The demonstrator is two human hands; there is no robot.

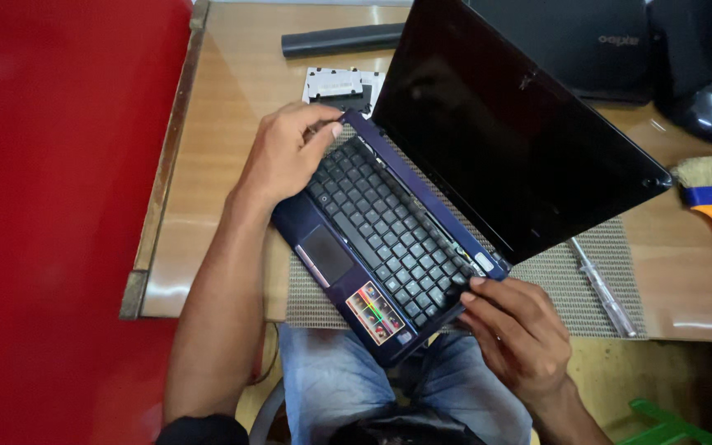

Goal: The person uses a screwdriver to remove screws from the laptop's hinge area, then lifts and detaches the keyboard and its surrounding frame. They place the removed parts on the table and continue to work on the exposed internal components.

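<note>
Blue laptop (389, 239) on table, left hand (286, 152) fingers pinching keyboard corner, right hand (517, 330) fingers gripping its edge

- Both forearms are bare to above the elbow.
- A dark, black-looking sleeve edge shows at the left upper arm.
- Faded light-blue denim jeans cover the lap.
- The left hand (286, 152) and right hand (517, 330) wear no gloves, rings or watch.

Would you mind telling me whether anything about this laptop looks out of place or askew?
Yes: the laptop sits diagonally, its front corner overhanging the table edge. Its keyboard seems lifted at the right end, where the right hand grips it; the left hand pinches its far corner.
</note>
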